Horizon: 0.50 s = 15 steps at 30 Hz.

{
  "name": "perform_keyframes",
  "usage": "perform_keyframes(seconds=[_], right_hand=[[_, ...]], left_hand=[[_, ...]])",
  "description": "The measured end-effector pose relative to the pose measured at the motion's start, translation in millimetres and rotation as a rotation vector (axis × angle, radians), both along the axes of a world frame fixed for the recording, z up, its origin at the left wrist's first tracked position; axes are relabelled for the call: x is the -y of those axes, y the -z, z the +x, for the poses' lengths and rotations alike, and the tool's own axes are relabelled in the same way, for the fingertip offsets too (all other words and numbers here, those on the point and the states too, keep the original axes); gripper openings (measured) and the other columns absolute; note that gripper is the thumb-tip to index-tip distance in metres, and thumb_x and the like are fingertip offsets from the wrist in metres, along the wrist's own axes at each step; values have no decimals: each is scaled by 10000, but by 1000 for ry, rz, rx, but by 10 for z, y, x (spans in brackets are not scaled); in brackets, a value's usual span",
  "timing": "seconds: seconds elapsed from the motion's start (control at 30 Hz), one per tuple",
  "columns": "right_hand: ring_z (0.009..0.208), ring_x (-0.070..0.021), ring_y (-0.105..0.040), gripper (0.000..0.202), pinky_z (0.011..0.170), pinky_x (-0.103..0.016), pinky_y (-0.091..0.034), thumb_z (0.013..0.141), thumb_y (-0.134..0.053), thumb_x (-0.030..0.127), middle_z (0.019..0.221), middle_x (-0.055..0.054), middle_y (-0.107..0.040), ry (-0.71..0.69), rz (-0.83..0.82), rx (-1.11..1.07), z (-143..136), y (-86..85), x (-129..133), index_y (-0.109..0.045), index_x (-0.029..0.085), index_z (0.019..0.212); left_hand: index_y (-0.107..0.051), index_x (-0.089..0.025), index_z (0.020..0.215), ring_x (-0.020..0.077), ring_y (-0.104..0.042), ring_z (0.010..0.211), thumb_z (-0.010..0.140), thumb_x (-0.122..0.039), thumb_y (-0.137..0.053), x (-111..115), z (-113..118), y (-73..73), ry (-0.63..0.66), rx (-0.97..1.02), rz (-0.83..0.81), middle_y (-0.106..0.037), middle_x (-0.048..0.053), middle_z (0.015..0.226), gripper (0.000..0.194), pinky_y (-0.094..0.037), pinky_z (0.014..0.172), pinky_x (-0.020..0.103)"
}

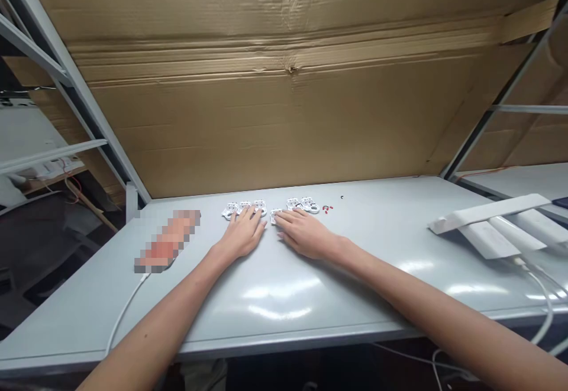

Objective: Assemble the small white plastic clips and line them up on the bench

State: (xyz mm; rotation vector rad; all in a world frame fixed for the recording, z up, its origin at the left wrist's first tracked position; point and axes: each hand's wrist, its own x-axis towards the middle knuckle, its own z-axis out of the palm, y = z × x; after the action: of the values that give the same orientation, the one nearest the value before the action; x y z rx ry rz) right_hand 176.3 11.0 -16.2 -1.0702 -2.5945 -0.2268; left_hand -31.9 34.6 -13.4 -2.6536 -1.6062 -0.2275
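The left hand (241, 236) lies palm down, fingers extended and a little spread; it shows no grip on anything. The right hand (308, 234) is also palm down, fingers reaching forward and to the left, loosely together rather than pinched; whether the thumb presses on anything, I cannot tell.

Just at the right hand's fingertips, on their left side, sits a single white piece (273, 218), partly covered by them. It lies in the narrow space between the hands, with the right hand nearer; its long axis is too hidden to read.

Ahead of the left fingers, partly beneath them, a row of three white pieces (231, 209) runs left to right, across the line of the fingers. Beyond the right hand's knuckles, slightly forward, a white pair (309, 203) sits side by side, apart from the single piece.

Right of that pair are small red bits (327, 209), and farther forward and right, a tiny dark bit (341, 197). Beyond everything, ahead of both hands, stands the cardboard (288, 131).
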Motion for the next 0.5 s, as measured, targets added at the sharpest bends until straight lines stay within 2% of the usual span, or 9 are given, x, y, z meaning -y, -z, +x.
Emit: perform_keyframes(seconds=[0.1,0.2,0.33,0.5], right_hand=[[1346,-299,-470,464,1140,-496,-323,1020,-373,366,1432,-201,-525,50,-32,48,-41,43,25,-502,92,1370],[1373,-303,-438,502,1152,-498,-306,1019,-371,404,1455,-205,-499,90,-72,76,-84,40,-28,-483,86,1390],[1360,-303,-456,430,1146,-499,-311,1017,-391,344,1435,-208,-519,110,-90,91,-121,-10,-172,-518,95,1344],[1262,-297,-547,326,1074,-469,-392,1003,-434,269,1361,-214,-576,14,-77,89,-146,-42,-318,-555,96,1251]], left_hand=[[-406,-148,1456,343,-275,1455,1036,-366,-236,9,12,-6,-7,-11,-14,-353,158,1557,502,-225,1148,593],[-378,-154,1477,336,-270,1458,1037,-361,-214,15,15,-13,-14,-42,-17,-340,144,1567,513,-224,1153,578],[-350,-128,1493,328,-243,1469,1032,-347,-213,23,25,-28,-34,-60,-37,-310,149,1580,528,-208,1164,571],[-344,-132,1494,317,-220,1479,1029,-343,-221,20,38,-38,-42,-64,-59,-296,147,1586,525,-199,1167,569]])
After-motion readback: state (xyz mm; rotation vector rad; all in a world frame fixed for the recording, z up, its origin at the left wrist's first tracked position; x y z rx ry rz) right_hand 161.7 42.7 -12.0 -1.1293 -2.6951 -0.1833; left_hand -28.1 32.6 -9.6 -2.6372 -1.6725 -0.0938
